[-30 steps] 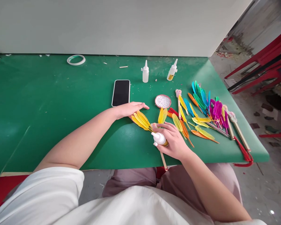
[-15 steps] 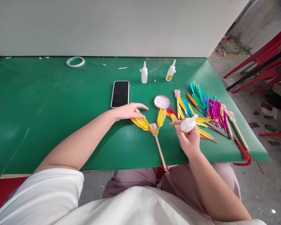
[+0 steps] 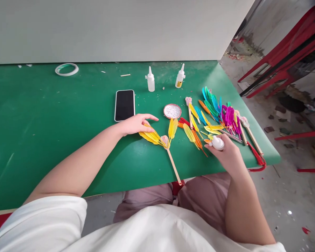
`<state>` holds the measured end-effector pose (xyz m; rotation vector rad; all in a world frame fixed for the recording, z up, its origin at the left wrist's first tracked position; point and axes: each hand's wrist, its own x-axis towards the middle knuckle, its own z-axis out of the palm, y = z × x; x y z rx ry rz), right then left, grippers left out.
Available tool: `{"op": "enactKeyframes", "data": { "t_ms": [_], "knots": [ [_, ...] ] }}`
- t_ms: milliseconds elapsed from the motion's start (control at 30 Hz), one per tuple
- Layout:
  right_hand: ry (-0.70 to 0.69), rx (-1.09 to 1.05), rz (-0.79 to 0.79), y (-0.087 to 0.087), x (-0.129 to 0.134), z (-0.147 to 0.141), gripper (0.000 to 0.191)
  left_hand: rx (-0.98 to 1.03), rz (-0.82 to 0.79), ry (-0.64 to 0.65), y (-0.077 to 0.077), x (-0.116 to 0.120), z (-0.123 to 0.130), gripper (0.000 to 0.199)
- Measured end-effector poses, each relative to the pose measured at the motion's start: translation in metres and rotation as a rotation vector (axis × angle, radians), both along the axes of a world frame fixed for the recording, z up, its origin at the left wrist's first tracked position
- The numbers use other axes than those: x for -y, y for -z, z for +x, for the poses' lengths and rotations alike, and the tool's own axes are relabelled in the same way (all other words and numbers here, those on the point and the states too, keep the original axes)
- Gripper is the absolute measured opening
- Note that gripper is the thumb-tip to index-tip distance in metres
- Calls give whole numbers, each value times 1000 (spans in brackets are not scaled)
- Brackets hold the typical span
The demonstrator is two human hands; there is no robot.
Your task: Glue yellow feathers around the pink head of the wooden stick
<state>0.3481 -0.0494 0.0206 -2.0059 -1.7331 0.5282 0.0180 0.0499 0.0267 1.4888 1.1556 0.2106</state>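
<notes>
On the green table lies a wooden stick (image 3: 174, 167) with a pink ornament (image 3: 164, 140) at its top and yellow feathers (image 3: 150, 136) fanned out on both sides. My left hand (image 3: 138, 124) rests over the left feathers, its index finger stretched out and its other fingers lying on the feather tips. My right hand (image 3: 228, 154) is wrapped round a white bottle (image 3: 217, 143), beside loose yellow and orange feathers (image 3: 189, 133). Near the middle sits a round dish (image 3: 172, 111) of small white pieces.
A phone (image 3: 124, 105) lies left of the dish. Two white bottles (image 3: 151, 81) (image 3: 180, 77) stand farther back. A tape roll (image 3: 66, 69) is at the back left. Blue, green and magenta feathers (image 3: 228, 117) and more sticks (image 3: 252, 138) lie right.
My right hand has moved right with the bottle, away from the stick and over the loose feathers; the bottle's tip now points left. My left hand stays at the yellow feathers. The view has shifted right.
</notes>
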Motion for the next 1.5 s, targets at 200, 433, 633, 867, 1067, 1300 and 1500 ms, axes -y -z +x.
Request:
{"op": "enactKeyframes", "data": {
  "t_ms": [200,433,633,867,1067,1300,1500],
  "knots": [
    [-157,230,28,2,18,-13,14,-8,5,5,0,1,1,59],
    [-99,308,175,6,24,-10,15,-5,113,-30,-5,3,3,57],
    [71,47,262,-10,24,-19,16,44,476,-229,-21,11,9,43],
    [-188,-161,196,-17,-4,-79,17,183,365,-91,-30,27,27,45],
    [-331,-220,166,-15,-27,-106,16,175,378,-172,-22,20,24,38],
    [-222,-576,186,-1,-36,-86,18,-33,476,-167,-16,7,10,42],
    [-477,-588,105,5,-28,-81,17,-79,465,-108,-13,6,8,49]
  ]
}}
